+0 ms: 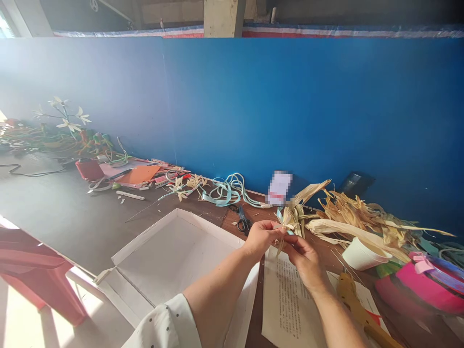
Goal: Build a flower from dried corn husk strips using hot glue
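My left hand [261,238] and my right hand [306,258] meet in front of me, above the top of a printed sheet [282,299]. Their fingers pinch a small pale corn husk flower [287,225], with a bit of light blue showing beside it. The fingers hide much of it. Just behind my hands lie dried corn husks [299,215], with a larger heap of husks [355,217] to the right. Black-handled scissors [243,222] rest left of my left hand. A yellow glue gun [353,297] lies to the right of my right forearm.
A shallow white box [174,251] sits left of my arms. Light blue cord [232,186] and husk flowers [180,188] lie behind it. A white cup [362,253] and a pink container [420,285] are at right. The blue partition [290,106] bounds the table; a red stool [32,270] stands left.
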A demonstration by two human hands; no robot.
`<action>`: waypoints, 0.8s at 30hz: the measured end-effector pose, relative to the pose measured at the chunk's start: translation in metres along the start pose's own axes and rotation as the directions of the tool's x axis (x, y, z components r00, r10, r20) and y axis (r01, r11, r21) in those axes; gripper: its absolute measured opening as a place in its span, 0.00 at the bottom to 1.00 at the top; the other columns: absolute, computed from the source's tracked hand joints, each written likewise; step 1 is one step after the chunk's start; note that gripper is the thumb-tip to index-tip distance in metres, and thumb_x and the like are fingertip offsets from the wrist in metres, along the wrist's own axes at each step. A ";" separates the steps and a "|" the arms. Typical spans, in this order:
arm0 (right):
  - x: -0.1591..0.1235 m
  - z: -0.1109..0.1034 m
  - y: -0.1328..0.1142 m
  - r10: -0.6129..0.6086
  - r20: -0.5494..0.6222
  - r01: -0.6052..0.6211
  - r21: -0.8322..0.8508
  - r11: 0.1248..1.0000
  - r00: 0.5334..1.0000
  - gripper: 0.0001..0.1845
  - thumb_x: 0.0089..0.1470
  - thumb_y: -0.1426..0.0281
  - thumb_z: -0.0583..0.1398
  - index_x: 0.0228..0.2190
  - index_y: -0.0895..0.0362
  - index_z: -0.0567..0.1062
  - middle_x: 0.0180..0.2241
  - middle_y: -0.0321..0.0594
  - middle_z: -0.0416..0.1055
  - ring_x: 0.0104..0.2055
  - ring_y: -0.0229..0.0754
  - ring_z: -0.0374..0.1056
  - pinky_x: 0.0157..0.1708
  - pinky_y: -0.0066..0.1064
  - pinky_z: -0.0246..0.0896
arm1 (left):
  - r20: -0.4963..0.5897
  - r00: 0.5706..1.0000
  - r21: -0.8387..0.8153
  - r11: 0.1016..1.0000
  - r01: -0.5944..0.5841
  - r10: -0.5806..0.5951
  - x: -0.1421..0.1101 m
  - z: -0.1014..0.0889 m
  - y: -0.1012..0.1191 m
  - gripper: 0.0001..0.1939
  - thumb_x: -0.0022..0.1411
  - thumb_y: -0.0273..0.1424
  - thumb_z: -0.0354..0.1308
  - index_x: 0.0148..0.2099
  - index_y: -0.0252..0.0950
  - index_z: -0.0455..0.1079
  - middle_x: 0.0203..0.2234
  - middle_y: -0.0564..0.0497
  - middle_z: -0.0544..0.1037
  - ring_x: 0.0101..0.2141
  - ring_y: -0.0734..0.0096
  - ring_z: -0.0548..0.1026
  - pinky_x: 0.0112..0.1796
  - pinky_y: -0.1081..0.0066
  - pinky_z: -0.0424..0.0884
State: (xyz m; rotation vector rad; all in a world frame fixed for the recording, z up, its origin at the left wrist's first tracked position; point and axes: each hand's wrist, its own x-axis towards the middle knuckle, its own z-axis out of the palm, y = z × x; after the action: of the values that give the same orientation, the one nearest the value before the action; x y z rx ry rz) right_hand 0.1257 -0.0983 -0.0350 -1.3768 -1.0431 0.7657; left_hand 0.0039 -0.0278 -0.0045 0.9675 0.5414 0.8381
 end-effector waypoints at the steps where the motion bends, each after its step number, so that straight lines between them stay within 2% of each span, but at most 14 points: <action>1: 0.001 0.001 0.001 0.005 -0.007 -0.005 0.004 1.000 1.000 0.18 0.41 0.56 0.66 0.33 0.52 0.77 0.16 0.32 0.62 0.19 0.36 0.56 0.20 0.29 0.49 | -0.003 1.000 0.005 1.000 -0.003 0.003 0.000 0.000 0.000 0.22 0.36 0.41 0.69 0.29 0.29 0.69 0.19 0.53 0.69 0.20 0.81 0.62 0.25 0.75 0.57; 6: 0.001 0.004 0.002 0.021 -0.043 -0.019 0.050 0.999 0.999 0.17 0.41 0.58 0.67 0.34 0.52 0.76 0.15 0.29 0.58 0.16 0.32 0.48 0.18 0.28 0.46 | 0.005 1.000 0.000 1.000 -0.017 0.017 0.003 -0.002 -0.002 0.22 0.37 0.41 0.69 0.29 0.29 0.70 0.20 0.52 0.69 0.20 0.80 0.63 0.26 0.74 0.58; 14: 0.000 0.008 -0.001 0.030 -0.027 -0.030 0.008 1.000 0.999 0.22 0.42 0.55 0.65 0.38 0.53 0.77 0.15 0.32 0.62 0.20 0.38 0.59 0.19 0.29 0.50 | -0.019 0.999 0.010 1.000 -0.026 0.026 0.005 -0.003 -0.004 0.22 0.37 0.41 0.69 0.28 0.28 0.69 0.21 0.51 0.71 0.21 0.80 0.64 0.27 0.74 0.58; 20: 0.000 0.009 0.003 0.017 -0.014 -0.017 -0.016 1.000 1.000 0.22 0.43 0.54 0.64 0.38 0.53 0.77 0.16 0.33 0.65 0.21 0.40 0.61 0.20 0.29 0.52 | -0.055 0.998 -0.013 0.999 -0.034 0.033 0.007 -0.003 -0.008 0.22 0.37 0.41 0.69 0.28 0.29 0.68 0.21 0.49 0.72 0.21 0.77 0.67 0.27 0.72 0.61; 24: 0.000 0.007 0.004 0.019 -0.021 -0.020 -0.056 0.998 1.000 0.22 0.45 0.54 0.62 0.40 0.53 0.77 0.17 0.34 0.67 0.22 0.40 0.62 0.22 0.30 0.55 | -0.072 0.996 -0.031 0.998 -0.057 0.055 0.008 -0.003 -0.010 0.21 0.39 0.41 0.68 0.28 0.29 0.68 0.20 0.51 0.71 0.21 0.78 0.66 0.26 0.74 0.61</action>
State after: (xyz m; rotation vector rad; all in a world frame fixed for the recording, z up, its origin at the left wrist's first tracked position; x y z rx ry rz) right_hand 0.1197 -0.0947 -0.0393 -1.4422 -1.0432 0.7397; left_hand 0.0095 -0.0230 -0.0153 0.9284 0.5618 0.9320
